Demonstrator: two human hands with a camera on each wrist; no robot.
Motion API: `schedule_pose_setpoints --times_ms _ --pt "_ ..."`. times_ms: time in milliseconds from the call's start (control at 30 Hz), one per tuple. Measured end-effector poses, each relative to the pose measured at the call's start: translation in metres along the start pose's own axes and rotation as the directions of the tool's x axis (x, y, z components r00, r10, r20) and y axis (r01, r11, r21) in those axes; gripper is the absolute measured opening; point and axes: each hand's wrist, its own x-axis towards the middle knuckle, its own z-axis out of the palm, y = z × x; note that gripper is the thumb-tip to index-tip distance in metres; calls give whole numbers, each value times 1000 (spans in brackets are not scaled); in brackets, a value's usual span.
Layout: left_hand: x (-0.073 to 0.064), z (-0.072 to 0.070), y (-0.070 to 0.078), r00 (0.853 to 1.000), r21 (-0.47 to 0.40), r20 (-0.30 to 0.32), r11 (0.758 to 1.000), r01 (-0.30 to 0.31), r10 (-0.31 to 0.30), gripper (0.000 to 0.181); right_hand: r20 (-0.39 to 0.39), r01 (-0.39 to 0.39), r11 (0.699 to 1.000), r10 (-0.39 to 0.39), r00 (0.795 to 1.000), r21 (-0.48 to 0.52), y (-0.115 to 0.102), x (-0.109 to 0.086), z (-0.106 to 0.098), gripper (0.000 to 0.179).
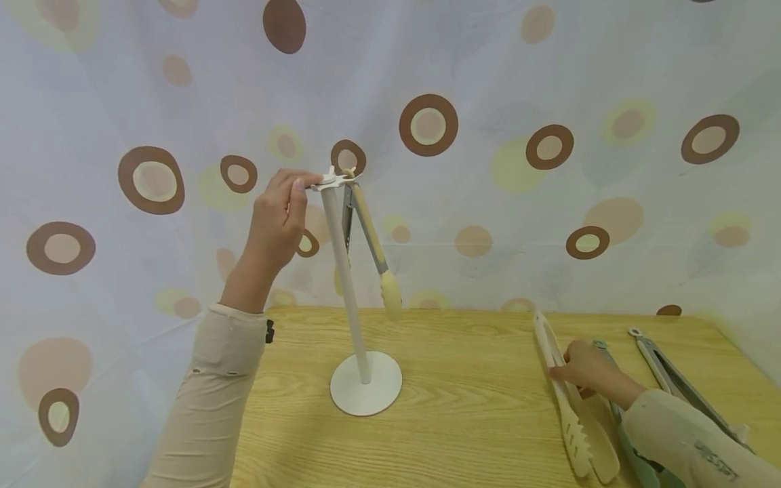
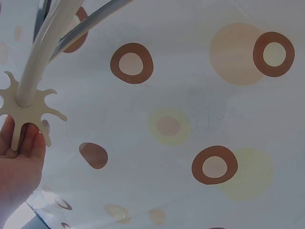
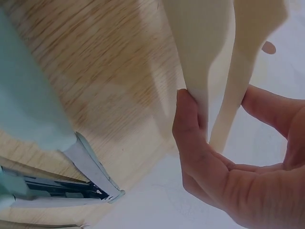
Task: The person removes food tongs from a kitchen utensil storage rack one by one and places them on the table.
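My left hand [image 1: 277, 213] holds the top of a white utensil stand, its fingers at the pronged hook head [image 2: 31, 117]. The stand's pole [image 1: 344, 271] leans slightly in the head view above a round base [image 1: 366, 400]. From one hook hang metal tongs with yellow tips [image 1: 391, 293], their arms spread. On the right, my right hand [image 1: 588, 369] grips cream tongs [image 1: 573, 427] near the middle, thumb on one arm and fingers round the other. Both arms show between thumb and fingers in the right wrist view [image 3: 198, 47].
Right beside the cream tongs lie teal tongs [image 3: 33, 90], partly hidden under the right forearm. Grey metal tongs [image 1: 662, 373] lie farther right. Behind the wooden table [image 1: 464, 393] hangs a patterned curtain [image 1: 488, 68].
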Motion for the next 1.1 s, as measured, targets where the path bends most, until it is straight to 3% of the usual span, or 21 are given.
schedule_pose_setpoints --times_ms 167,500,1100 --pt "-1 0 0 1000 1 0 1000 3 -3 34 25 -24 1000 24 999 15 -1 1 1 27" --pt "0 0 0 1000 1 -13 1000 6 -6 33 42 -51 999 51 998 1 1 5 4 32" --pt "3 4 1 1000 2 -10 1000 -16 16 33 103 -94 992 102 989 -84 4 18 7 32"
